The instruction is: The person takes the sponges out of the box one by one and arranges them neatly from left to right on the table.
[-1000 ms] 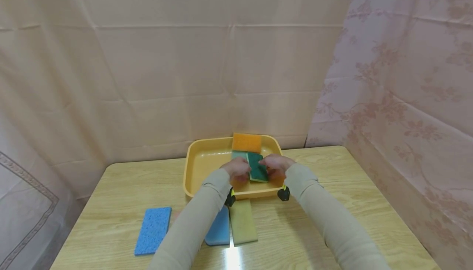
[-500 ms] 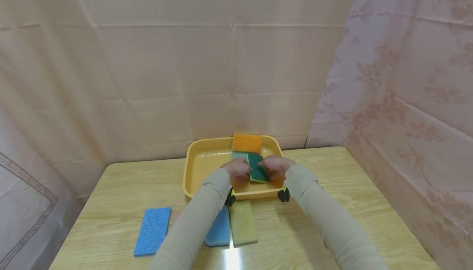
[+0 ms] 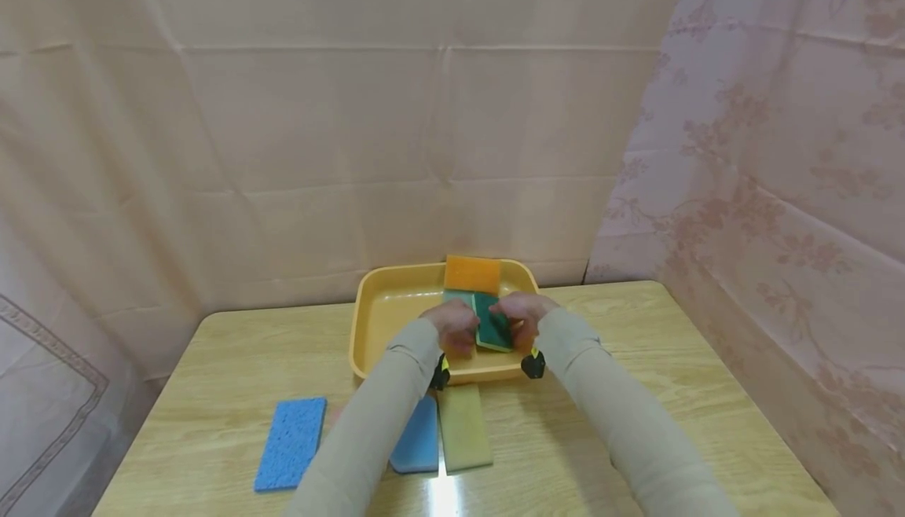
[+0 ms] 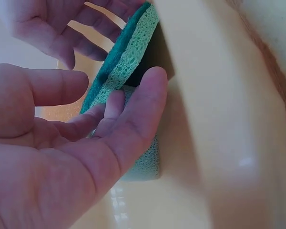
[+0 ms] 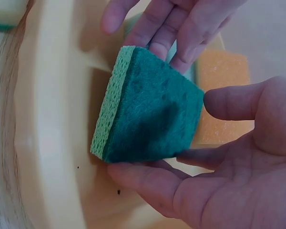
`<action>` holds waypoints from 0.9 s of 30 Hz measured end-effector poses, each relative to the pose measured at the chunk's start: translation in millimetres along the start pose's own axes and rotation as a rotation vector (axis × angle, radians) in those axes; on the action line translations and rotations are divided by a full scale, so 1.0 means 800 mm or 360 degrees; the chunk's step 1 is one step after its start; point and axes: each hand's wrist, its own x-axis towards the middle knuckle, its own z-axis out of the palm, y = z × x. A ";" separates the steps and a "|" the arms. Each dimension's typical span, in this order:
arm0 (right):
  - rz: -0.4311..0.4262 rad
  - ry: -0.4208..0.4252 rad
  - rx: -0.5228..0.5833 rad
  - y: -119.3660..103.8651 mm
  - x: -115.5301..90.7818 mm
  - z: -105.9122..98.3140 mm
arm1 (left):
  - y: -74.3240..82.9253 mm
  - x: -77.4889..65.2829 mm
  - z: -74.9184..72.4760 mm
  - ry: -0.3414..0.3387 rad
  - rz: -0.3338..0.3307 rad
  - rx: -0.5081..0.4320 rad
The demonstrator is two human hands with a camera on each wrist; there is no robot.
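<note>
A scouring sponge (image 5: 155, 107), dark green on one face and light green on the other, sits tilted over the yellow tray (image 3: 385, 324), between my two hands. My right hand (image 3: 523, 313) holds it by the edge, its thumb at one corner and its fingers along the side, seen best in the right wrist view. At the opposite edge my left hand (image 4: 86, 133) touches the sponge with its fingertips. The left thumb stands apart from those fingers. Under the green sponge lies a pale teal sponge (image 4: 145, 162), partly hidden.
An orange sponge (image 3: 472, 273) leans at the tray's back wall. On the wooden table (image 3: 269, 352) lie a speckled blue sponge (image 3: 290, 445), a smooth blue one (image 3: 417, 442) and an olive-yellow one (image 3: 465, 427). A pinkish thing is mostly behind the left sleeve. Curtains hang behind.
My right hand has shifted slightly left, closer to my left hand. The green sponge has moved a little left and toward me. The other sponges and the tray stay put.
</note>
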 end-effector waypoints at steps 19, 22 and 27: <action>-0.0043 0.0038 0.0038 -0.004 -0.006 -0.012 | 0.006 0.010 0.007 0.0020 0.0059 0.0035; -0.0031 0.0016 0.0070 -0.003 0.002 -0.019 | 0.007 0.014 0.007 0.0020 0.0056 0.0022; -0.0015 0.0045 0.0143 0.010 0.042 -0.034 | 0.010 0.015 0.008 0.0009 0.0074 -0.0018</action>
